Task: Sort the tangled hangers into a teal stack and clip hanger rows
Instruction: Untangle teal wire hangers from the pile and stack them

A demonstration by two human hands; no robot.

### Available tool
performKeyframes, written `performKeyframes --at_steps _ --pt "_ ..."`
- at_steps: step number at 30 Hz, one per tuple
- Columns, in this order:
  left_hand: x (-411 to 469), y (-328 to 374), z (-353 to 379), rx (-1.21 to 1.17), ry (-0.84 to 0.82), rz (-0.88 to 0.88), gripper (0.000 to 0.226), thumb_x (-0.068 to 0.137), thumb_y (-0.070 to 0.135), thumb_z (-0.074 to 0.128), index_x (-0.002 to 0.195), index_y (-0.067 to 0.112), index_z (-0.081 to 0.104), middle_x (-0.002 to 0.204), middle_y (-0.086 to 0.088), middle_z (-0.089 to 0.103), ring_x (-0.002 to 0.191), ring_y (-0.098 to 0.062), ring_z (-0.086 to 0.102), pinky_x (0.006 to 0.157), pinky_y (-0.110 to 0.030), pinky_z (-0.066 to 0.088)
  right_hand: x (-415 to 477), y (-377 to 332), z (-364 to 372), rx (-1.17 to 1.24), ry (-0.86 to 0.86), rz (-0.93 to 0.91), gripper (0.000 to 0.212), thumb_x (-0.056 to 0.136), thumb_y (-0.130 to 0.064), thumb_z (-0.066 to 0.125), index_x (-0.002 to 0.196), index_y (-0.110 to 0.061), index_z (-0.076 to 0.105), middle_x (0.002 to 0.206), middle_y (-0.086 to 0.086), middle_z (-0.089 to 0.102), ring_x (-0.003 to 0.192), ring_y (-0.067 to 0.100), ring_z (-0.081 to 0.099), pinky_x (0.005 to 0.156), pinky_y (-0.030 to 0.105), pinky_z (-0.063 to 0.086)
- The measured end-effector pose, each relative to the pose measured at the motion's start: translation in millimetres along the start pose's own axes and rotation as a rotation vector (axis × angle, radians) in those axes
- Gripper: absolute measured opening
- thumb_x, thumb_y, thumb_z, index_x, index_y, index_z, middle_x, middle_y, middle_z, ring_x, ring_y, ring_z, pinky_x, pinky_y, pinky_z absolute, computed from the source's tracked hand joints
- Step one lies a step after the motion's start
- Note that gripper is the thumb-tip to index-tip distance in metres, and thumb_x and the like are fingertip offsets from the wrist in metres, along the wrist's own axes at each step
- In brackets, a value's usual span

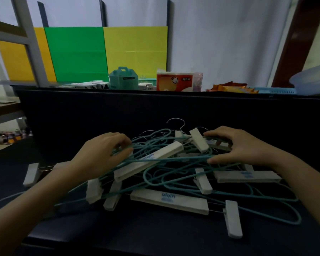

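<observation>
A tangled pile of teal wire hangers point(174, 172) and white clip hangers point(169, 201) lies on the dark table point(137, 235). My left hand point(102, 154) rests on the pile's left side, fingers curled around teal wires near a white clip bar point(148, 161). My right hand point(242, 146) is on the pile's upper right, fingers curled over a white clip hanger point(218, 145) and thumb against a teal wire. Metal hooks point(175, 122) stick up at the back of the pile.
A loose white clip point(31, 174) lies at the left. A raised dark ledge behind the pile carries a teal box point(123, 78), a tissue pack point(175, 82), snack packets point(229, 87) and a blue basket point(277, 90). Shelving stands at the far left.
</observation>
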State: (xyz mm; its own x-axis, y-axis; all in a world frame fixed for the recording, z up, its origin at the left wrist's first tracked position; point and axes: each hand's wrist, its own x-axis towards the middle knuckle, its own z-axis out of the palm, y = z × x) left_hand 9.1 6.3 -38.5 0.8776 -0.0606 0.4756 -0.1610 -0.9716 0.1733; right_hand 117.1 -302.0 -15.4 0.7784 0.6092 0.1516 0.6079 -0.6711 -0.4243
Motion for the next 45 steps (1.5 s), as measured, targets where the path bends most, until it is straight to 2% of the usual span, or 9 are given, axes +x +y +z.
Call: performKeyframes --at_steps 4,9,16,20,25,29,32,39,45 --pt "-2.7 -2.2 5.8 -0.138 -0.079 0.001 0.013 0.089 0.045 0.047 0.092 0.036 0.057 0.088 0.017 0.059 0.079 -0.002 0.055 0.069 -0.028 0.046 4.1 3.3 -5.9 0.037 -0.095 0.057 0.086 0.055 -0.057 0.069 0.133 -0.033 0.043 0.127 -0.016 0.043 0.119 0.007 0.041 0.095 0.025 0.035" --pt "-13.6 4.9 3.9 -0.340 -0.141 -0.119 0.071 0.058 0.083 0.034 0.101 0.031 0.052 0.087 0.009 0.062 0.075 -0.005 0.058 0.064 -0.020 0.045 7.1 6.0 -9.8 0.028 -0.075 0.047 0.083 0.055 -0.056 0.071 0.131 -0.034 0.045 0.122 -0.020 0.045 0.117 0.004 0.041 0.094 0.022 0.033" --pt "-26.1 0.3 6.4 -0.229 -0.190 -0.022 0.082 0.042 0.091 0.043 0.104 0.038 0.045 0.102 0.025 0.048 0.092 0.008 0.048 0.070 -0.012 0.044 0.6 5.8 -22.5 0.056 0.075 -0.004 0.083 0.053 -0.057 0.070 0.130 -0.034 0.047 0.119 -0.023 0.049 0.109 -0.001 0.049 0.090 0.021 0.040" --pt "-28.6 -2.1 14.2 -0.113 -0.136 0.059 0.085 0.047 0.093 0.031 0.112 0.040 0.042 0.101 0.028 0.040 0.091 0.007 0.045 0.072 -0.011 0.038 -9.1 5.7 -31.7 0.104 0.177 0.010 0.095 0.042 -0.080 0.066 0.126 -0.040 0.047 0.117 -0.028 0.051 0.105 -0.007 0.050 0.086 0.018 0.041" --pt "-32.0 4.7 19.6 -0.019 -0.078 0.174 0.080 0.067 0.084 0.014 0.122 0.035 0.045 0.113 0.020 0.038 0.104 -0.001 0.041 0.083 -0.018 0.038 -20.4 6.9 -32.9 0.106 0.235 0.049 0.089 0.046 -0.071 0.069 0.126 -0.037 0.049 0.114 -0.025 0.052 0.101 -0.006 0.050 0.094 0.027 0.042" --pt "-28.8 -4.0 16.3 -0.029 -0.008 0.012 0.076 0.075 0.075 0.015 0.130 0.028 0.038 0.125 0.012 0.042 0.114 -0.007 0.040 0.096 -0.027 0.037 -26.4 10.1 -29.9 0.098 0.241 0.086 0.113 0.021 -0.091 0.059 0.122 -0.041 0.049 0.117 -0.027 0.051 0.104 -0.004 0.050 0.089 0.027 0.041" --pt "-23.0 -16.7 11.8 0.046 -0.169 -0.259 0.083 0.078 0.072 0.035 0.141 0.019 0.023 0.145 0.000 0.031 0.130 -0.020 0.033 0.105 -0.036 0.032 -29.0 11.4 -26.8 0.095 0.240 0.098 0.112 0.020 -0.091 0.058 0.121 -0.043 0.048 0.117 -0.021 0.052 0.105 0.001 0.051 0.090 0.029 0.039" --pt "-18.6 -26.0 0.6 0.042 -0.258 -0.338 0.082 0.064 0.078 0.050 0.120 0.018 0.050 0.115 0.003 0.049 0.098 -0.016 0.051 0.084 -0.035 0.048 -33.6 6.6 -23.1 0.082 0.248 0.126 0.114 0.021 -0.090 0.060 0.123 -0.040 0.049 0.114 -0.025 0.052 0.104 0.000 0.052 0.092 0.028 0.038" --pt "-12.4 -32.9 -9.5 0.187 -0.146 -0.204 0.107 0.050 0.090 0.031 0.127 0.017 0.045 0.114 0.003 0.045 0.107 -0.014 0.045 0.077 -0.027 0.043 -40.1 -5.5 -18.8 0.070 0.290 0.124 0.121 0.019 -0.091 0.059 0.126 -0.035 0.051 0.111 -0.030 0.050 0.100 -0.007 0.050 0.085 0.025 0.038"
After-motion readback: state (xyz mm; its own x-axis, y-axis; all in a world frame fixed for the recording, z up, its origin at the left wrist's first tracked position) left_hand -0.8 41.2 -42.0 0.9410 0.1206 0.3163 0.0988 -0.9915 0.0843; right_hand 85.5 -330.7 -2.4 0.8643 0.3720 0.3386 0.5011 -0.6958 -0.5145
